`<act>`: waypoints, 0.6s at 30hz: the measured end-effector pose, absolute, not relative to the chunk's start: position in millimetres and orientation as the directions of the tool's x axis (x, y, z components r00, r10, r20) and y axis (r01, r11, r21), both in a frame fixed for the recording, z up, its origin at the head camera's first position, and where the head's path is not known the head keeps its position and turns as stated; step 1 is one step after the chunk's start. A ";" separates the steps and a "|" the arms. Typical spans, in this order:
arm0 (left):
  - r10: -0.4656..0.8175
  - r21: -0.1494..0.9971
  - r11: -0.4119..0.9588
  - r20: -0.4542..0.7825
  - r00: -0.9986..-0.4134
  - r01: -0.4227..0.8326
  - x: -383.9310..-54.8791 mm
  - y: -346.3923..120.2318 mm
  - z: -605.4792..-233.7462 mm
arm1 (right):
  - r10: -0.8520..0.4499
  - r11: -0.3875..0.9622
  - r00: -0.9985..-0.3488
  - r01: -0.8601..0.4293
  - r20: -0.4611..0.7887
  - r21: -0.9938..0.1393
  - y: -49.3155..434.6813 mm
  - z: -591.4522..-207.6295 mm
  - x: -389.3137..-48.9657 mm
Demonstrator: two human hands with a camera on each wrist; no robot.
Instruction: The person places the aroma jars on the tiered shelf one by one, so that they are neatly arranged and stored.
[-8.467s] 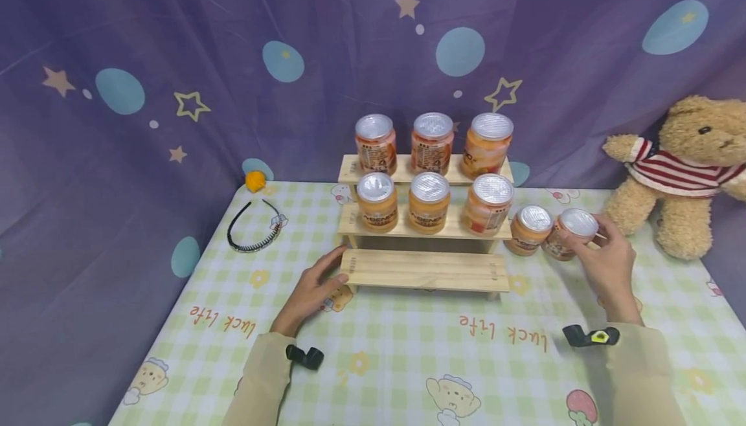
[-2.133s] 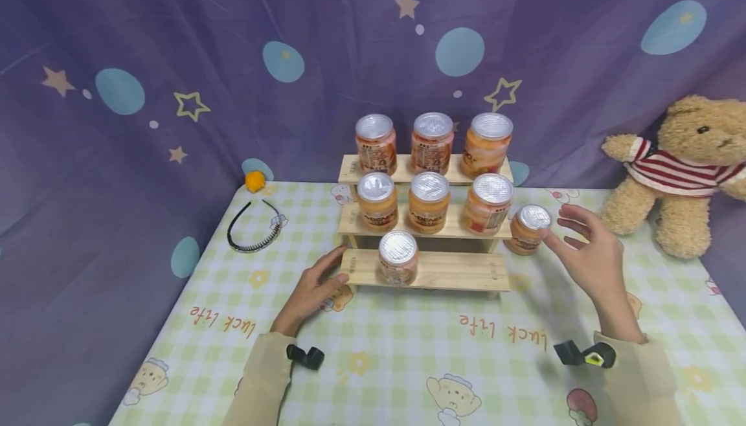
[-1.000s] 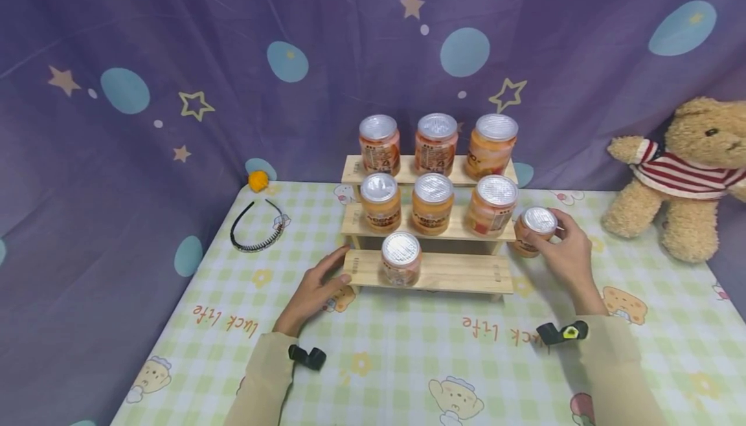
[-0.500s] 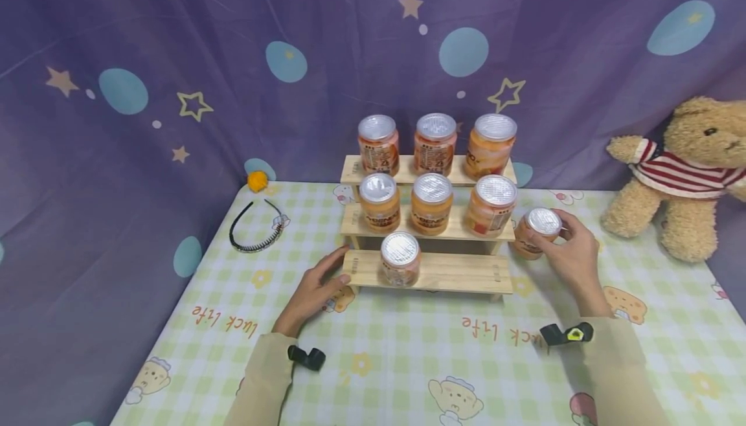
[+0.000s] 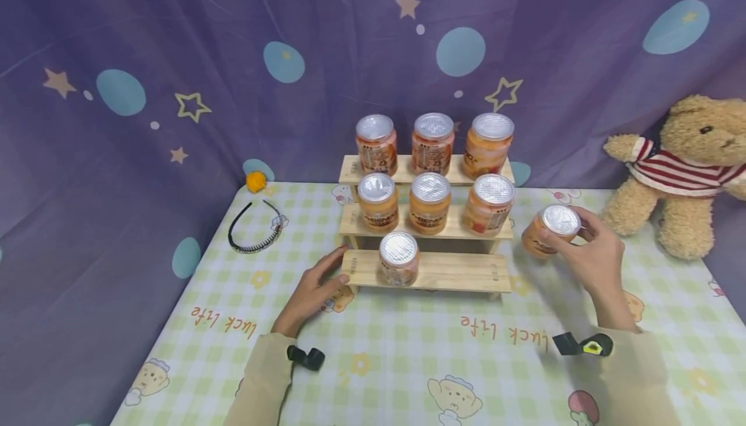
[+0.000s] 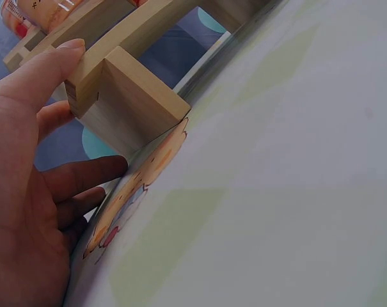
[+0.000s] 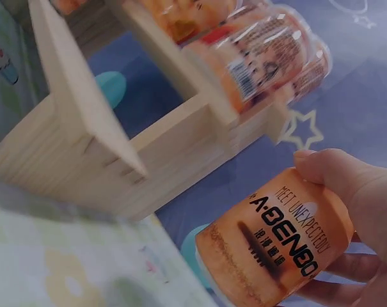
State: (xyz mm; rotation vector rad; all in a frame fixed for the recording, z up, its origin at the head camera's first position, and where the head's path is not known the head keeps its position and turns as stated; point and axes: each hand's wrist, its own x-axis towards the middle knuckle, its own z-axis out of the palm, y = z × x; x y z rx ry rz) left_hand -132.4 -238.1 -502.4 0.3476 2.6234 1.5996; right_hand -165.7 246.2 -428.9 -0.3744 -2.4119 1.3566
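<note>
My right hand [image 5: 594, 257] grips an orange-labelled can [image 5: 550, 232] with a silver lid, thumb on one side and fingers on the other. The can is tilted, seems raised off the tablecloth, and sits right of a three-step wooden display rack [image 5: 454, 277]. In the right wrist view, black lettering shows on the held can [image 7: 276, 240]. My left hand [image 5: 311, 293] touches the left end of the lowest step; in the left wrist view, its thumb lies on the board corner, other fingers extended. One can [image 5: 399, 259] stands left of centre on that step.
Three cans [image 5: 430, 204] stand along the middle step and three more cans [image 5: 432, 144] on the top one. A teddy bear [image 5: 678, 180] sits at the right. A black headband [image 5: 253, 235] and an orange pompom [image 5: 255, 182] lie at the left. Behind hangs a purple curtain [image 5: 326, 122].
One of two cans right of the rack now stands on the lowest step. My right hand has gripped the other and moved it slightly right, away from the rack. My left hand stays put.
</note>
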 end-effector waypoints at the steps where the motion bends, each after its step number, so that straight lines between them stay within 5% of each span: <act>1: 0.217 0.881 0.442 0.078 -0.973 0.169 -132.3 -238.2 -502.2 | 0.393 0.505 -0.903 0.054 0.174 -0.861 245.8 -425.4 -163.4; 18: 0.210 0.880 0.451 0.060 -0.976 0.151 -131.5 -238.0 -500.3 | 0.304 0.482 -0.901 -0.134 0.309 -0.866 230.3 -377.8 -124.7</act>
